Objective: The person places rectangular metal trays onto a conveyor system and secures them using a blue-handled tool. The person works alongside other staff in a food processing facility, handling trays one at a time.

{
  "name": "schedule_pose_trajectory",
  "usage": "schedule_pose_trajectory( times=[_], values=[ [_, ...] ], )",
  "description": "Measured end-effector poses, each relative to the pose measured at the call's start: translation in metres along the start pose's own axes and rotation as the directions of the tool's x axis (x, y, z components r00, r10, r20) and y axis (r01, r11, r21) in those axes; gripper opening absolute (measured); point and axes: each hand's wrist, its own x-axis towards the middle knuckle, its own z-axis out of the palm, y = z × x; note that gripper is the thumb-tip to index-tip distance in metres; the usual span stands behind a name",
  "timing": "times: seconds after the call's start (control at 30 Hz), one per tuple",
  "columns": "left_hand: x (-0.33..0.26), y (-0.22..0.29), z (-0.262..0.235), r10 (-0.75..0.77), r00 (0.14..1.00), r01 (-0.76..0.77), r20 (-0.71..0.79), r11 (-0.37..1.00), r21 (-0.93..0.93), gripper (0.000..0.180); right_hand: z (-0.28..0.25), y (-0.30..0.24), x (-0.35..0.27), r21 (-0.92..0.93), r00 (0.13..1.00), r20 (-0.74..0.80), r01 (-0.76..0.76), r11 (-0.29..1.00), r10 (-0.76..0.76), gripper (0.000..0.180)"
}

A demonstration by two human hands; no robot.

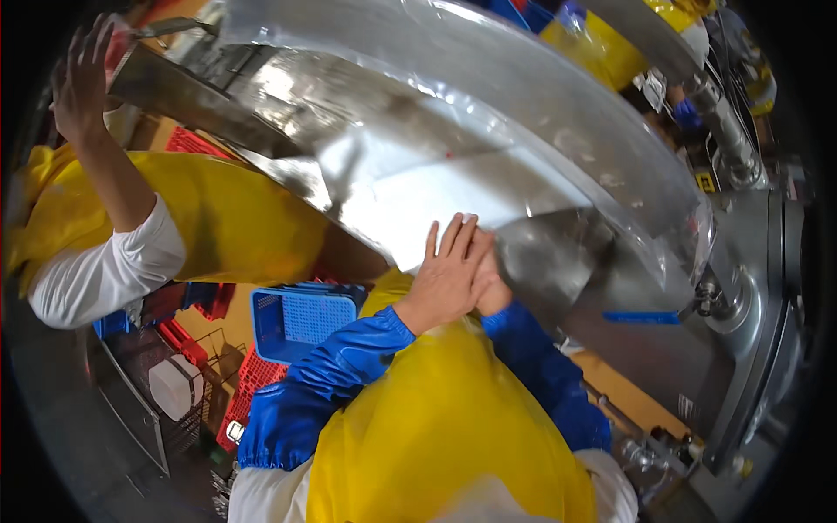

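Hands pressing together against edge of large curved shiny steel machine housing (pixel 488 139) under clear plastic film – left hand (pixel 449 275) lying flat, fingers spread, covering right hand (pixel 493 292), grip hidden. Co-worker's raised hand (pixel 78 78) reaching upper left. Blue plastic crate (pixel 301 322) sitting below. Progress unclear – film seemingly already draped.

Bright overhead light glares off the steel surface (pixel 453 166); fisheye edges bend, blurred and dark

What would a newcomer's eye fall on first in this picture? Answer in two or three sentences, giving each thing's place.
A big shiny steel chute sweeps across the upper middle. Just below it, the left hand lies over the right hand at the chute's lower edge, above a bright yellow apron. At left, a co-worker's raised hand reaches up, with a blue crate lower down.
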Motion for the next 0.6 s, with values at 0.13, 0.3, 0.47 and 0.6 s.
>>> schedule_pose_trajectory(
  times=[0.13, 0.3, 0.47, 0.6],
  values=[
    [-0.033, -0.028, 0.004, 0.002, 0.986, -0.015, 0.164, 0.997, 0.078, 0.061, 0.086, 0.072, 0.017, 0.548, 0.784, 0.229, -0.593, 0.59, 0.577, 0.032],
    [-0.064, -0.07, -0.031, -0.163, 0.956, 0.13, 0.246, 0.981, 0.145, 0.058, 0.112, 0.101, 0.065, -0.133, 0.845, -0.002, -0.53, 0.838, 0.535, 0.034],
    [-0.096, -0.103, -0.061, -0.573, 0.819, 0.53, -0.029, 0.774, -0.345, 0.057, 0.11, 0.206, 0.048, -0.726, 0.976, 0.013, -0.139, 0.673, 0.216, 0.05],
    [-0.116, -0.162, -0.052, -0.658, 0.75, 0.549, 0.071, 0.558, -0.622, 0.049, 0.101, 0.159, 0.051, -0.869, 0.968, 0.082, -0.048, 0.493, 0.239, 0.031]
  ],
)
